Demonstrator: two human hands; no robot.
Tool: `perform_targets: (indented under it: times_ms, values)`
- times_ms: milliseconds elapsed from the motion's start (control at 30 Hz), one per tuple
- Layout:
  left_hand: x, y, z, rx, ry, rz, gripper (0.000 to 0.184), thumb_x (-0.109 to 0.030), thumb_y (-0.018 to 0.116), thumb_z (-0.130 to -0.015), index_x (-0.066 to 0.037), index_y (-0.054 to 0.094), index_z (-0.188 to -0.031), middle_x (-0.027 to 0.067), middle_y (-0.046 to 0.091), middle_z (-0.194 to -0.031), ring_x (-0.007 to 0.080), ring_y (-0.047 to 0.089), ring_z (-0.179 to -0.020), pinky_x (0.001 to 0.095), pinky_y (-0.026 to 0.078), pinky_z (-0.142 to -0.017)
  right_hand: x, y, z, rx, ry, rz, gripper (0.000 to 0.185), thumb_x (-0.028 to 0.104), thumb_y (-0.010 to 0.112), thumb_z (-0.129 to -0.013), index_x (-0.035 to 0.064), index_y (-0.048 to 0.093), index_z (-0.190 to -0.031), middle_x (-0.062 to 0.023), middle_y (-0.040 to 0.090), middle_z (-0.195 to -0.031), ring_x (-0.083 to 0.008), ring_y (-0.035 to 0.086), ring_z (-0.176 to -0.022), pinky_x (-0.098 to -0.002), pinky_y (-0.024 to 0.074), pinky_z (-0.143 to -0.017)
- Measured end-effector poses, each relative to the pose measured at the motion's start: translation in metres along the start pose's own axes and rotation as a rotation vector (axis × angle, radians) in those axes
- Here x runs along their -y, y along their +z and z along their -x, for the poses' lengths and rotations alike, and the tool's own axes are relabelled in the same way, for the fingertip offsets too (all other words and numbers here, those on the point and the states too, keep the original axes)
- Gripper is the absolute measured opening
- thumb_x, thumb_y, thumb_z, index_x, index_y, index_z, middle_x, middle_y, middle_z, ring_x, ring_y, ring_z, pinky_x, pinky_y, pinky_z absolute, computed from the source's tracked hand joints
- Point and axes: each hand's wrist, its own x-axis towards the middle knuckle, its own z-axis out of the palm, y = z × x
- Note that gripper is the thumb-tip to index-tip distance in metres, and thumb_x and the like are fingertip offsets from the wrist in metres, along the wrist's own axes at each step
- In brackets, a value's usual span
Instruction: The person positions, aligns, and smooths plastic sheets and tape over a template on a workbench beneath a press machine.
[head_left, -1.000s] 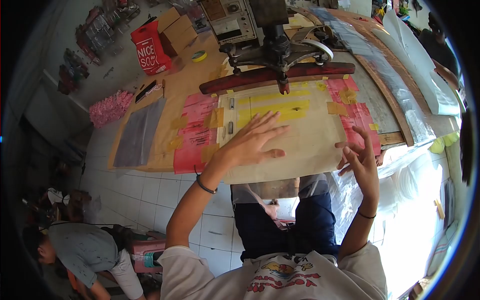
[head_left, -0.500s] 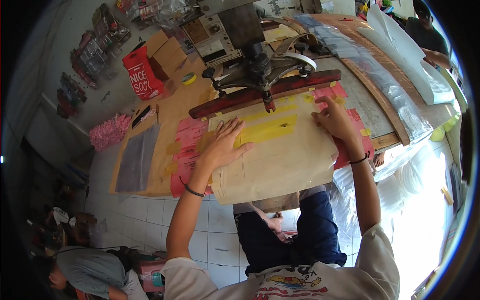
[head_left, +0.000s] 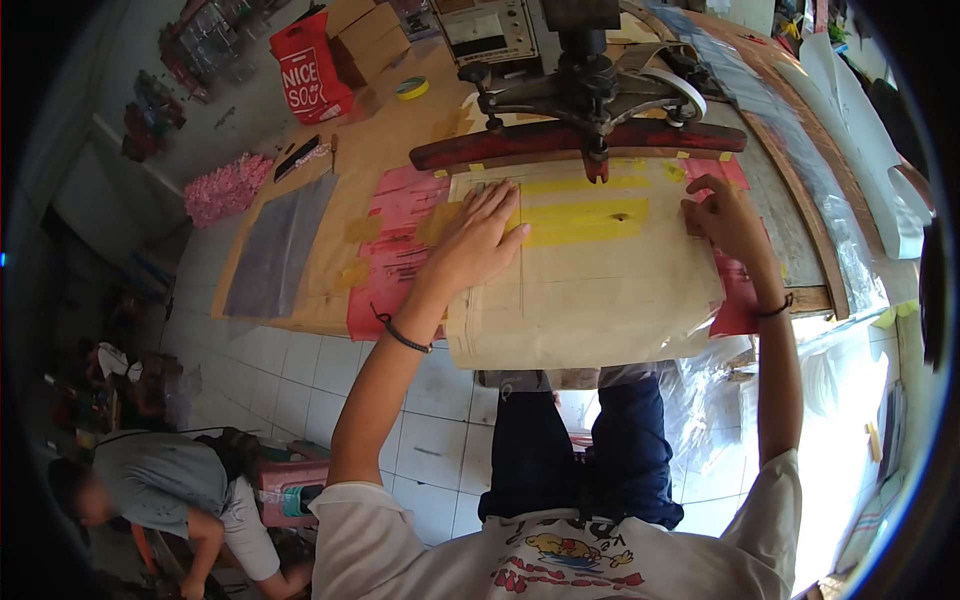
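My left hand (head_left: 482, 238) lies flat on the left part of a cream, see-through sheet (head_left: 620, 300), fingers stretched toward the back. At the sheet's right edge my right hand (head_left: 735, 228) has its fingers bent and closed; what lies between them is hidden. The sheet's front end hangs past the table edge and looks slightly curved. Yellow tape (head_left: 580, 222) and thin ruled lines show on or through it. Red material (head_left: 385, 240) sticks out from under its left side. Just behind the sheet stands a machine's long dark-red bar (head_left: 660, 137) on a black metal bracket.
A red bag (head_left: 308, 75), cardboard boxes (head_left: 372, 45) and a yellow tape roll (head_left: 412, 88) stand at the back left. A grey sheet (head_left: 282, 245) and pink shreds (head_left: 228, 190) lie left. Clear plastic (head_left: 800, 180) covers the right. A person (head_left: 165, 480) bends low at left.
My view has shifted, so the table sits higher and further right in it. Both hands keep nearly the same places on the sheet. The person at left has an arm lower.
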Motion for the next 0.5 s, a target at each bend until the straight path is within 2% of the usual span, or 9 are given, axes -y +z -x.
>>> perform_targets:
  times_ms: [33, 67, 167, 267, 367, 500]
  values:
    - [0.002, 0.002, -0.001, -0.008, -0.002, 0.017, 0.063, -0.035, 0.046, -0.103, 0.004, 0.034, -0.151, 0.0218, 0.032, -0.159, 0.0348, 0.027, -0.149, 0.0426, 0.019, -0.124, 0.003, -0.010, -0.005, 0.094, 0.031, -0.002, 0.030, 0.019, 0.068, -0.090, 0.0010, 0.063, -0.114, -0.0086, 0.069, -0.067, -0.0181, 0.067, -0.062, -0.0309, 0.0493, -0.058]
    - [0.004, 0.003, -0.002, -0.016, 0.000, 0.034, 0.064, -0.036, 0.046, -0.102, 0.005, 0.035, -0.150, 0.0218, 0.033, -0.158, 0.0345, 0.029, -0.148, 0.0429, 0.020, -0.124, 0.006, -0.017, -0.014, 0.213, 0.123, -0.080, 0.034, 0.020, 0.071, -0.090, 0.0004, 0.062, -0.116, -0.0062, 0.066, -0.065, -0.0122, 0.063, -0.060, -0.0288, 0.0472, -0.056]
    - [0.007, -0.001, -0.006, 0.062, -0.031, 0.051, 0.063, -0.036, 0.045, -0.104, 0.001, 0.031, -0.154, 0.0189, 0.026, -0.163, 0.0348, 0.023, -0.151, 0.0423, 0.019, -0.124, -0.004, -0.024, -0.025, 0.318, -0.026, -0.154, 0.035, 0.020, 0.072, -0.089, 0.0017, 0.061, -0.117, -0.0052, 0.066, -0.067, -0.0102, 0.061, -0.059, -0.0281, 0.0453, -0.055]
    - [0.007, -0.005, -0.010, 0.139, -0.078, 0.023, 0.065, -0.040, 0.045, -0.104, -0.002, 0.031, -0.155, 0.0174, 0.026, -0.163, 0.0353, 0.023, -0.150, 0.0424, 0.021, -0.123, -0.027, -0.020, -0.021, 0.216, -0.106, -0.167, 0.033, 0.019, 0.072, -0.089, 0.0033, 0.062, -0.116, -0.0044, 0.067, -0.070, -0.0091, 0.060, -0.060, -0.0275, 0.0440, -0.056]
    - [-0.008, -0.033, -0.016, 0.278, -0.114, -0.049, 0.069, -0.045, 0.046, -0.103, -0.002, 0.031, -0.155, 0.0169, 0.026, -0.163, 0.0345, 0.026, -0.150, 0.0426, 0.024, -0.122, -0.019, -0.019, -0.016, 0.215, -0.098, -0.149, 0.027, 0.017, 0.071, -0.090, 0.0045, 0.064, -0.112, -0.0048, 0.068, -0.071, -0.0089, 0.060, -0.061, -0.0271, 0.0434, -0.056]
    - [-0.004, -0.022, -0.016, 0.189, -0.087, -0.074, 0.075, -0.049, 0.050, -0.101, -0.001, 0.031, -0.154, 0.0174, 0.026, -0.163, 0.0331, 0.029, -0.149, 0.0425, 0.025, -0.122, -0.016, -0.015, -0.016, 0.171, -0.108, -0.173, 0.020, 0.017, 0.070, -0.091, 0.0044, 0.066, -0.106, -0.0052, 0.069, -0.072, -0.0083, 0.061, -0.064, -0.0268, 0.0440, -0.057]
